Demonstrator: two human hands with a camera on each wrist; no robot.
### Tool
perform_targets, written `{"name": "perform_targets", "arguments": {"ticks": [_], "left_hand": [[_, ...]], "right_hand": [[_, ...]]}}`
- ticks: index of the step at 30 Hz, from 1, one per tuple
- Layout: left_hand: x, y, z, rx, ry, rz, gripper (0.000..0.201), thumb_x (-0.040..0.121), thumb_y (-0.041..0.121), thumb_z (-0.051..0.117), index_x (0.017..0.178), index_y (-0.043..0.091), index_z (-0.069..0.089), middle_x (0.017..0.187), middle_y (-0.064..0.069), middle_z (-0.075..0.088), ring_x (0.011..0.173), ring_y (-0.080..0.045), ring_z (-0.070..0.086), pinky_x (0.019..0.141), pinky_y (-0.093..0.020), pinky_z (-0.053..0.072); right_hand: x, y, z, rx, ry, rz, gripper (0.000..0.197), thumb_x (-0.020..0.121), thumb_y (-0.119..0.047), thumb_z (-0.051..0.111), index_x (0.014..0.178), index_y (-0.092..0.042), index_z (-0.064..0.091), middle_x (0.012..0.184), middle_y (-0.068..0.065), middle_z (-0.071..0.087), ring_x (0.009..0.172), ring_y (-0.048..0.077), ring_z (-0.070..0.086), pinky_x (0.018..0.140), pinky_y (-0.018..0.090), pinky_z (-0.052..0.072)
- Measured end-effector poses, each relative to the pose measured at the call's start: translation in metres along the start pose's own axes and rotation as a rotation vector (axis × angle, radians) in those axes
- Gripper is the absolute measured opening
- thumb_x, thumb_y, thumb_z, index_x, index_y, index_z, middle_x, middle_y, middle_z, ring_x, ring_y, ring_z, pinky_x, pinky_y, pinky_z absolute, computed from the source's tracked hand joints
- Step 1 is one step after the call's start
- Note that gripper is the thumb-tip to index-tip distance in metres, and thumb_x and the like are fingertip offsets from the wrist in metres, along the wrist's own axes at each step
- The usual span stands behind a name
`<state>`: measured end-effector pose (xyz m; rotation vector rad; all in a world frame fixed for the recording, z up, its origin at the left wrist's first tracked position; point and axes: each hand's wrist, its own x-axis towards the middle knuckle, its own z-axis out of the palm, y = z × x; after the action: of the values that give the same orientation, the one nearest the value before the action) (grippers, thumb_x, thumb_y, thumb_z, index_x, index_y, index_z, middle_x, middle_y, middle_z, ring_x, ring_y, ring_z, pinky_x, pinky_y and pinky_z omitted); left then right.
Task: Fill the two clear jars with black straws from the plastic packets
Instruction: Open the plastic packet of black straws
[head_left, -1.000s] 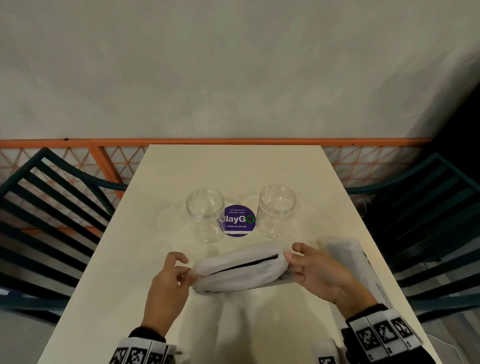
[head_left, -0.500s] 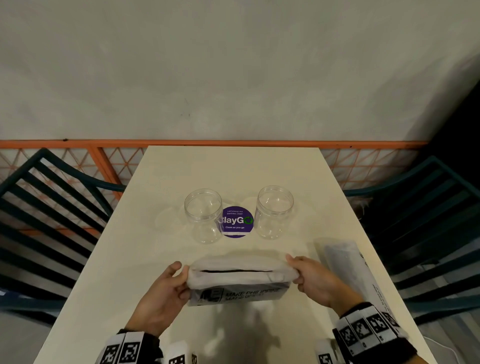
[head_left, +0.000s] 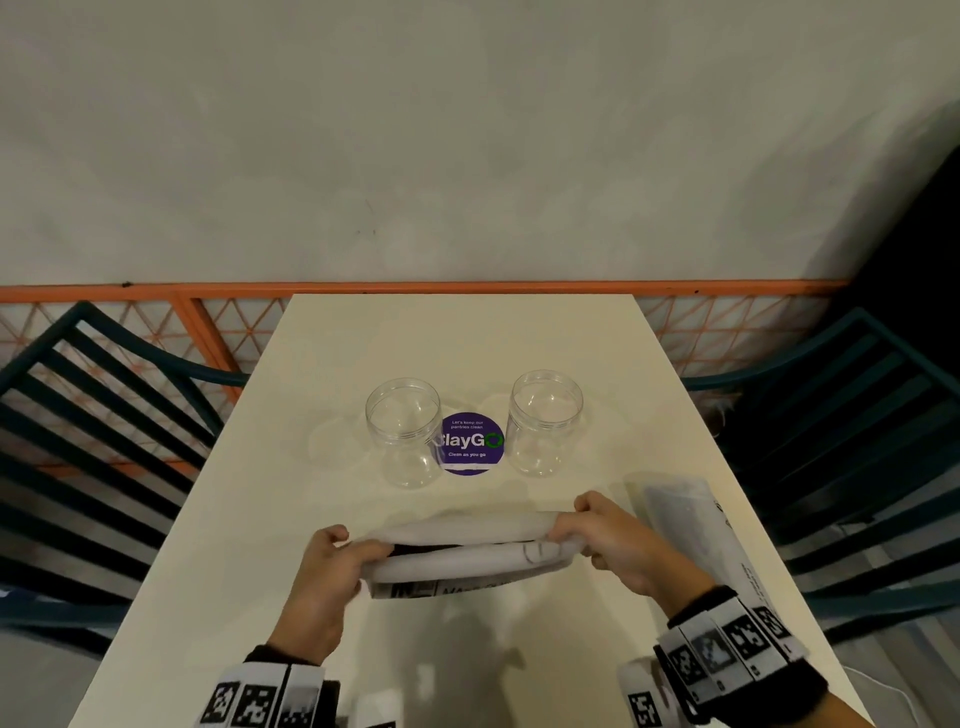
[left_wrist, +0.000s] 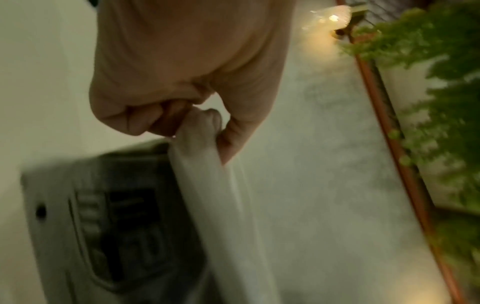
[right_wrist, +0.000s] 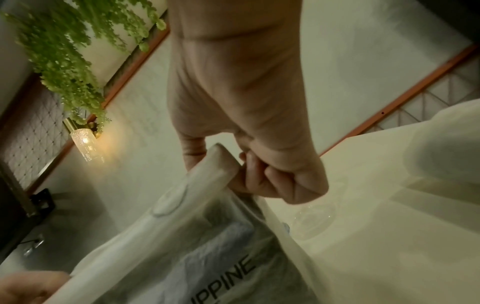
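Observation:
Two clear jars stand mid-table with no lids: the left jar (head_left: 404, 434) and the right jar (head_left: 545, 422). Both look bare inside. In front of them I hold a cloudy plastic packet (head_left: 467, 556) upright above the table, its top edges pulled apart, with black straws (head_left: 415, 548) showing as a dark strip in the slit. My left hand (head_left: 358, 553) pinches the packet's left top corner (left_wrist: 200, 131). My right hand (head_left: 574, 538) pinches the right top corner (right_wrist: 221, 164). A second packet (head_left: 691, 525) lies flat at the right.
A round purple sticker (head_left: 470, 444) lies between the jars on the cream table (head_left: 467, 343). Dark slatted chairs (head_left: 93, 441) flank the table on both sides. An orange rail (head_left: 467, 287) and a grey wall close off the far end.
The packet went from lying tilted between my hands to standing upright. Both hands rose to its top corners and stretched the mouth wider.

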<state>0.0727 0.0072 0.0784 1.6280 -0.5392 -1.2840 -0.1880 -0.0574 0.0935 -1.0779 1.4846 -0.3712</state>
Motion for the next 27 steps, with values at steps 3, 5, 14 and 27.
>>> {"name": "perform_targets", "arguments": {"ticks": [3,5,14,27], "left_hand": [[-0.003,-0.001,-0.001,0.377,0.141,0.237,0.042,0.076,0.009,0.068,0.105,0.009,0.037,0.079,-0.009,0.055,0.070,-0.021,0.051,0.058,-0.030,0.039],[-0.002,-0.006,-0.005,0.578,0.184,0.358,0.046,0.070,0.013,0.074,0.101,0.008,0.040,0.089,-0.009,0.049,0.074,-0.026,0.050,0.062,-0.031,0.039],[0.000,-0.011,0.002,0.828,0.107,0.642,0.019,0.082,0.013,0.065,0.076,0.016,0.046,0.081,0.002,0.050,0.064,-0.016,0.050,0.055,-0.019,0.037],[-0.003,-0.015,0.021,0.832,0.170,0.638,0.043,0.079,-0.009,0.049,0.108,0.018,0.066,0.108,-0.006,0.043,0.088,-0.024,0.044,0.077,-0.027,0.037]], "right_hand": [[0.001,0.003,0.000,0.010,-0.005,0.022,0.029,0.076,-0.026,0.066,0.081,-0.017,0.039,0.075,0.000,0.039,0.062,0.013,0.031,0.050,0.022,0.025],[-0.001,0.007,-0.001,-0.049,0.007,0.013,0.022,0.082,-0.029,0.063,0.085,-0.018,0.044,0.077,0.000,0.045,0.063,0.012,0.036,0.052,0.020,0.028],[-0.007,0.008,0.010,-0.791,0.199,-0.630,0.014,0.091,-0.019,0.051,0.095,-0.019,0.037,0.094,0.003,0.047,0.085,0.021,0.049,0.071,0.028,0.041],[0.004,0.003,0.030,-0.882,0.256,-0.493,0.036,0.088,-0.020,0.056,0.122,-0.011,0.051,0.120,0.006,0.042,0.106,0.021,0.049,0.086,0.022,0.042]]}}
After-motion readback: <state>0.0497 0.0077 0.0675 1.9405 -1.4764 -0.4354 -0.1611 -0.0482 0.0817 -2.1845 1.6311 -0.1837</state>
